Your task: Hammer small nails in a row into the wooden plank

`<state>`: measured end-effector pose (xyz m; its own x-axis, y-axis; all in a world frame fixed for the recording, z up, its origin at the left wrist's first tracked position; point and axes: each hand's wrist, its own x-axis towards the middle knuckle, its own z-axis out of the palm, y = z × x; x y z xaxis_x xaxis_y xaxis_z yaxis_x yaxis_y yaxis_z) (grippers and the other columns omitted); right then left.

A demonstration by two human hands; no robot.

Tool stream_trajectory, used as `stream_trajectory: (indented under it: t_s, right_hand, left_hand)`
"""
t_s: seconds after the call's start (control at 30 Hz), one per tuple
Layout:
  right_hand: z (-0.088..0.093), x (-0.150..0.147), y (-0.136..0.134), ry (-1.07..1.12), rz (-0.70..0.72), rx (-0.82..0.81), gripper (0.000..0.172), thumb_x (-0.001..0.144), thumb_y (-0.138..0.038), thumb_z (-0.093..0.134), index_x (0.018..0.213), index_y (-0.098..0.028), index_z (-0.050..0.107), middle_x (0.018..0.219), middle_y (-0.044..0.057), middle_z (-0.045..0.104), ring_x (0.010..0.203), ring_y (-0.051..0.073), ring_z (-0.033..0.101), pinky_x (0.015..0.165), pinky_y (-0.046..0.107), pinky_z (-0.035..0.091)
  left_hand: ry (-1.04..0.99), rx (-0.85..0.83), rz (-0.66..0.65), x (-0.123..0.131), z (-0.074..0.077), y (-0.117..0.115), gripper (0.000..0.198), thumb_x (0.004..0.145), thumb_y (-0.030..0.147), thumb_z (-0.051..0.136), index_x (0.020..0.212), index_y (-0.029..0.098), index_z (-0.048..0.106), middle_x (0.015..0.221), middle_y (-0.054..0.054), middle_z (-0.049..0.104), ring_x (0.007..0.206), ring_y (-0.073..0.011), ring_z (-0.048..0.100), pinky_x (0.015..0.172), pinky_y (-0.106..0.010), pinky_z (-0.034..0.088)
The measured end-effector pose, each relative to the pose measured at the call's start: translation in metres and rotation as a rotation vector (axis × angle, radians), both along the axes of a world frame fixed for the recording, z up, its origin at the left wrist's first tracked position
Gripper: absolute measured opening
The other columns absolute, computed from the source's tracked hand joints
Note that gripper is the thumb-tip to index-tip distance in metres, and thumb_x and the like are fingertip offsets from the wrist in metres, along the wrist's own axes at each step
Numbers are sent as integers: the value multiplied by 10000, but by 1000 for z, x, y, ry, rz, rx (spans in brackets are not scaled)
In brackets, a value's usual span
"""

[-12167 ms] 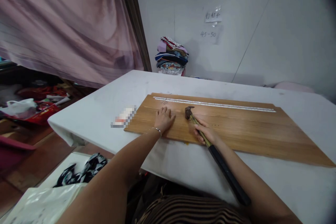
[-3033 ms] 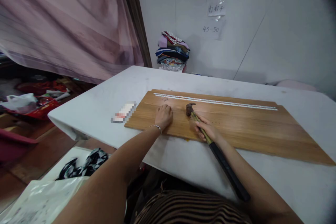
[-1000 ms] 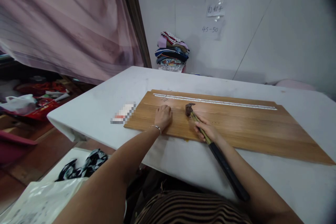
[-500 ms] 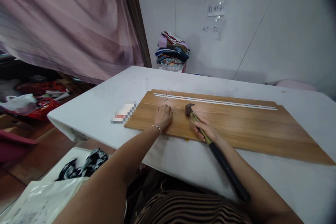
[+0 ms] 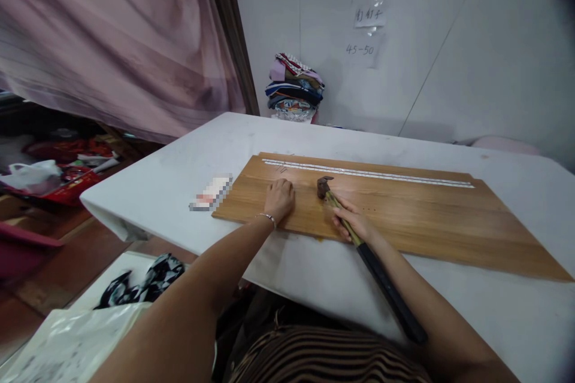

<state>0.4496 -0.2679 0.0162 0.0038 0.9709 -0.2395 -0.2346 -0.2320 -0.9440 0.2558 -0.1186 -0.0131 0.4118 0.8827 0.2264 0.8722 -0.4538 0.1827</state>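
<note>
My right hand (image 5: 353,219) is wrapped round the upper handle of a claw hammer (image 5: 390,287), just below its rusty head (image 5: 323,187). The hammer slants towards my body, its black grip hanging past the board's near edge. On the left part of a brown wooden board (image 5: 431,215) rests my left hand (image 5: 280,198), fingers curled together, fingertips hidden; I see nothing in it. Just beyond it lie several thin nails (image 5: 282,169). Two white measuring strips (image 5: 368,173) run along the board's far side. A few tiny dark spots mark the board right of the hammer head.
The board lies on a white table (image 5: 171,167). Left of it is a blurred-out flat object (image 5: 211,192). Folded clothes (image 5: 295,88) are stacked by the wall at the back. A pink curtain (image 5: 135,30) hangs at left, and a patterned cloth (image 5: 144,284) lies below the table's near edge.
</note>
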Motion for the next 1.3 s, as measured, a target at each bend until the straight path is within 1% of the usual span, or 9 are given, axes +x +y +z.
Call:
stream_trajectory:
  t_s: [0.4,0.63,0.93,1.3]
  right_hand:
    - [1,0,0,13,3,-3,922,748,-409,681,1565,-210,302,546,-97,564,296,64,397,257,157,292]
    - [1,0,0,10,1,-6,926,754,-397,676,1571,-203,284,555,-97,564,297,62,393,260,157,296]
    - [1,0,0,-8,-2,1,870,765,-394,668,1551,-229,336,551,-96,563,291,64,406,263,162,304]
    - [-1,1,1,-17,6,1,861,762,-405,667,1544,-234,352,567,-89,572,296,63,410,263,162,303]
  left_hand:
    - [-25,-21,6,0,1,-1,212,966,257,425,991,220,633,1162,-106,640,1150,-262,546,1000,-417,373]
    - [-11,5,4,0,0,-1,217,971,260,416,980,209,627,1150,-104,645,1141,-257,551,989,-404,377]
    - [-12,11,-1,0,0,0,210,975,257,415,972,215,621,1157,-94,653,1144,-253,555,987,-396,377]
    - [-13,-13,0,-1,2,-1,204,967,257,423,988,215,621,1172,-102,639,1147,-256,548,976,-410,384]
